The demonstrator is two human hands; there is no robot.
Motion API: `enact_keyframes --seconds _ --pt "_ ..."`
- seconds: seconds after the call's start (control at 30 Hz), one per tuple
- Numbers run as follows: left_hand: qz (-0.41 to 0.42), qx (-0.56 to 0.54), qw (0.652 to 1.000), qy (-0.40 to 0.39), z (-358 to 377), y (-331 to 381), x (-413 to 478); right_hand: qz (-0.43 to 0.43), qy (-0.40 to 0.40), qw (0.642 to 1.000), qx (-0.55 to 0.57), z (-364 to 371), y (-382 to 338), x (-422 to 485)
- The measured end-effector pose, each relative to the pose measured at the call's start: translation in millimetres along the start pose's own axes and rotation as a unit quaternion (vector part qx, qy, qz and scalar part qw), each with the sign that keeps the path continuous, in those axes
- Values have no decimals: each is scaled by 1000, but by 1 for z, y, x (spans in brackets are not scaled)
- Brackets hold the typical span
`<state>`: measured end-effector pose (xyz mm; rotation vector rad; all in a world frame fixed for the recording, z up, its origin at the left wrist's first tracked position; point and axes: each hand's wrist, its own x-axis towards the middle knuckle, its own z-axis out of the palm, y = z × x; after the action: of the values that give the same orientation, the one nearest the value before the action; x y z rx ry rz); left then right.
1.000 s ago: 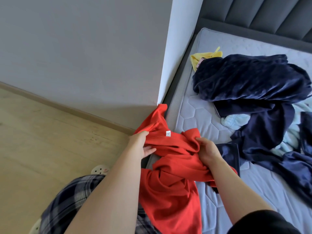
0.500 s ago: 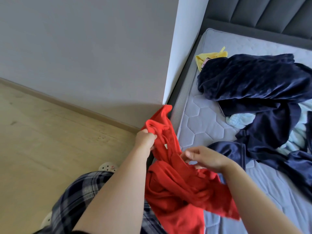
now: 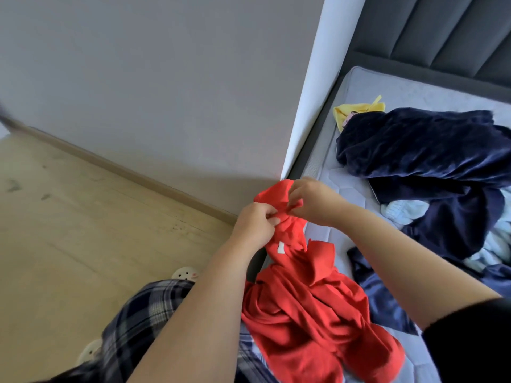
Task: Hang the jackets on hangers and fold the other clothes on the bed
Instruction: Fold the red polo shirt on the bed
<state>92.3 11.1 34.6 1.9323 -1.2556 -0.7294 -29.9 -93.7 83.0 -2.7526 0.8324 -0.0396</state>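
Counts: 1 red garment [image 3: 309, 313]; 2 hands; 1 yellow item [image 3: 356, 110]; 1 pale blue piece [image 3: 403, 212]; 2 slippers, one [image 3: 185, 273] by the knee, other [image 3: 90, 352] nearer the lower left.
Navy clothes: big velvety heap [image 3: 420, 145] + a shiny navy piece [image 3: 378, 297]; poss. 2 garments or more, folds overlap too much to count.
Left hand [image 3: 255, 225]: fingers curled, pinching the red fabric at its top end.
Right hand [image 3: 312, 201]: same, pinching the red cloth, just beside the left hand; black sleeve [image 3: 470, 341] on that upper arm.
Red garment, place: top held up in front of the wall corner, bulk lying bunched on the near-left edge of the bed [image 3: 345, 189].
Red garment, axis: long axis runs from the held end (far, pointing toward the corner) down to the crumpled end nearest the person; white tag [image 3: 280, 247] shows just below the left hand.
Bed: pale grey quilted mattress, bare; dark grey padded headboard [image 3: 442, 31] at the far end.
Room: grey wall w/ white corner edge, light wood floor [image 3: 83, 230], skirting along the wall.
Person: plaid trousers [image 3: 143, 322], standing at the bed's left side.
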Motion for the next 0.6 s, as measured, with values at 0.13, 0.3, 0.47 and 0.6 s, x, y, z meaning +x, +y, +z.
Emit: enact_keyframes --seconds 0.13,0.3,0.47,0.6 --pt "-40 -105 993 37 -3 -3 -8 48 92 994 41 -1 -13 5" --pt "-27 -147 989 8 8 9 -37 51 174 980 77 -36 -42 5" --pt "-64 -75 987 124 -29 46 -27 -17 139 984 -109 -83 -66 9" --pt "-3 -76 973 218 -91 80 -22 -38 72 992 -94 -120 -82 12"
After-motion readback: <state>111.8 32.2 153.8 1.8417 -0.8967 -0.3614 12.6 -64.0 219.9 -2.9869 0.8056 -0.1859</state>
